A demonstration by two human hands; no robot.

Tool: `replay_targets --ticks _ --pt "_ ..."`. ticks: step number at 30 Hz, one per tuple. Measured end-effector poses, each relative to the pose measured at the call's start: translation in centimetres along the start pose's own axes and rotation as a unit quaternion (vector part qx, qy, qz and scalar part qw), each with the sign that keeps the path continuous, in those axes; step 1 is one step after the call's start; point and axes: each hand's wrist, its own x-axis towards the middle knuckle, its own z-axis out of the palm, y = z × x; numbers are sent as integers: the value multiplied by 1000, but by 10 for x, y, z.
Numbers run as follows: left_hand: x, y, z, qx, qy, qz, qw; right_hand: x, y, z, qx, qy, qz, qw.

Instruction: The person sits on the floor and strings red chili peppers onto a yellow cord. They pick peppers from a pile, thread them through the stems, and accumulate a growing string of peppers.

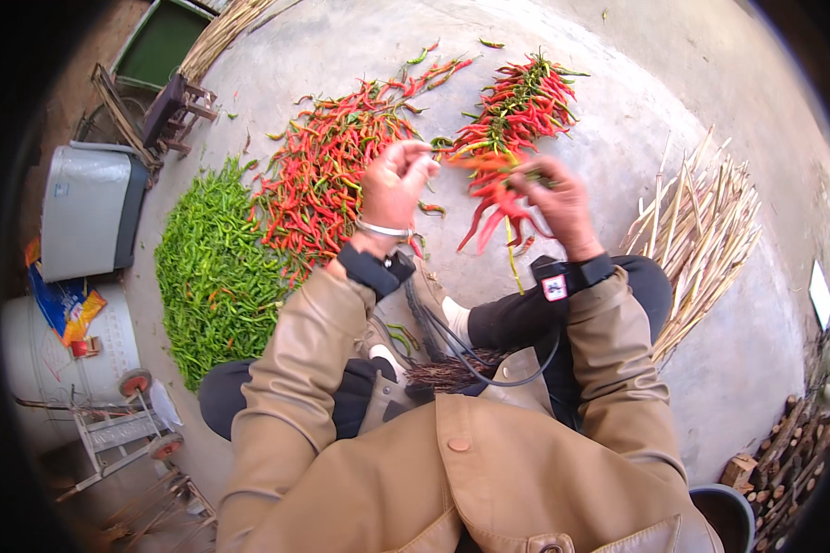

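My right hand [558, 198] is closed around a bunch of red chili peppers [500, 205] that hangs below its fingers. A yellow-green strand [513, 256] dangles under the bunch. Level with it on the left, my left hand [398, 182] has thumb and forefinger drawn together; what they pinch, if anything, I cannot make out. A blurred orange-red chili [480, 162] lies between the two hands. Beyond the right hand, a long string of red chilies [526, 106] with green stems rests on the floor. Loose red chilies [332, 166] are spread out behind and left of my left hand.
A heap of green chilies [217, 276] lies left of my legs. Dry stalks [701, 235] are piled at right. Dark thin twigs [452, 370] lie in front of my lap, near a black cable [475, 355]. A grey bin [88, 212] and a cart [120, 433] stand far left.
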Motion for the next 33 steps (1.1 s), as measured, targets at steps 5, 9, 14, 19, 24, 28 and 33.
replay_targets --ticks 5,9,14,19,24,28,33 --pt "-2 -91 41 208 -87 -106 968 3 -34 -58 77 79 -18 994" --pt "-26 -120 107 -192 -156 -326 912 4 -45 -68 65 76 -8 995" --pt "-70 -84 127 104 -185 -68 975 20 -30 -42 89 31 47 994" --pt "-97 -40 96 230 -282 139 921 50 27 13 80 -153 142 975" --pt "-87 -17 61 238 -225 268 906 58 91 7 -141 -106 149 973" --pt "-52 -9 49 159 -167 329 916 46 110 2 -306 -83 62 946" --pt "-39 1 55 90 -121 347 926 27 90 19 -460 -117 -20 880"
